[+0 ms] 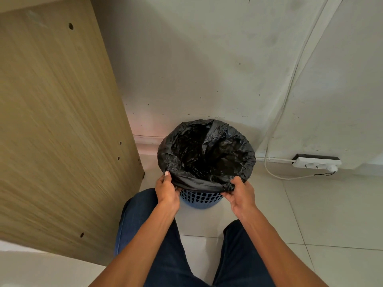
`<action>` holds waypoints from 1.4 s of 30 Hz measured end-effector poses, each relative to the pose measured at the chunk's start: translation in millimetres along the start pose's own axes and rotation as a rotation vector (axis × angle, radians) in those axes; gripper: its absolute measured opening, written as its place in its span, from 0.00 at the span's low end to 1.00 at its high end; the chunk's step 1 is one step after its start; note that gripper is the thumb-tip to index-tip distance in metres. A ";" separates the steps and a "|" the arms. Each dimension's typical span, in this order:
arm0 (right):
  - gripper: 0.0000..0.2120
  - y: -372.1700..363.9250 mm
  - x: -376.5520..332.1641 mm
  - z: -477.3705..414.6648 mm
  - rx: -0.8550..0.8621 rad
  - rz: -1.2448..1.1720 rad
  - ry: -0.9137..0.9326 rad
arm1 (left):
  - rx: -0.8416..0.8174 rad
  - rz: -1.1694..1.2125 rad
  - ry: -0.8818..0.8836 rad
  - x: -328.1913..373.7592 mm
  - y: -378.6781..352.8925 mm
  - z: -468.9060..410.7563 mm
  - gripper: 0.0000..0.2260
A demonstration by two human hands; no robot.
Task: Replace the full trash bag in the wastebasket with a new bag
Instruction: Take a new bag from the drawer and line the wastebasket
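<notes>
A black trash bag [207,154] lines a blue lattice wastebasket [200,198] that stands on the tiled floor against the wall. The bag's mouth is folded over the rim all round, and its inside looks dark and crumpled. My left hand [166,190] grips the bag's folded edge at the near left of the rim. My right hand [240,193] grips the same edge at the near right. Only the basket's lower front shows below the bag. What lies inside the bag cannot be made out.
A tall wooden panel [58,125] stands close on the left. A white power strip [317,163] with a plugged cable [290,85] lies on the floor at the right by the wall. My legs in dark jeans [165,251] are just before the basket.
</notes>
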State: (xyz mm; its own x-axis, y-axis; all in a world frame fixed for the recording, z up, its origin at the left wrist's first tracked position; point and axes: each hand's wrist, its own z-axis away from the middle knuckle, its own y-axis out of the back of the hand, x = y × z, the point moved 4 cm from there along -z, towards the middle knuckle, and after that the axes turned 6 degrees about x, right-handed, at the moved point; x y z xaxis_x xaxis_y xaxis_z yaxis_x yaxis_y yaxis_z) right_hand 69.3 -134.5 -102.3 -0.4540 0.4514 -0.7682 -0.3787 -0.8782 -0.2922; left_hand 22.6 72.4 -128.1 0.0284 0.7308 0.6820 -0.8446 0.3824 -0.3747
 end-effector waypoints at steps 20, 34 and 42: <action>0.09 9.4 -16.8 -9.4 -0.086 0.151 -0.008 | -0.063 0.009 0.156 20.8 0.6 -9.7 0.11; 0.11 7.5 -20.0 -1.1 0.135 0.053 0.044 | -0.125 0.002 0.028 7.9 -14.2 9.1 0.06; 0.15 -22.1 30.5 30.5 0.101 0.004 -0.086 | -0.105 0.052 -0.058 -19.7 -18.9 32.5 0.07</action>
State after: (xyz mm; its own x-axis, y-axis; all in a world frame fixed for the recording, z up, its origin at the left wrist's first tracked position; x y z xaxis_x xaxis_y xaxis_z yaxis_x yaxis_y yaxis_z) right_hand 39.3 -96.5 -101.9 -0.5212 0.4639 -0.7163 -0.4541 -0.8614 -0.2274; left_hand 20.6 32.3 -114.0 -0.0475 0.7182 0.6942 -0.7833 0.4045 -0.4721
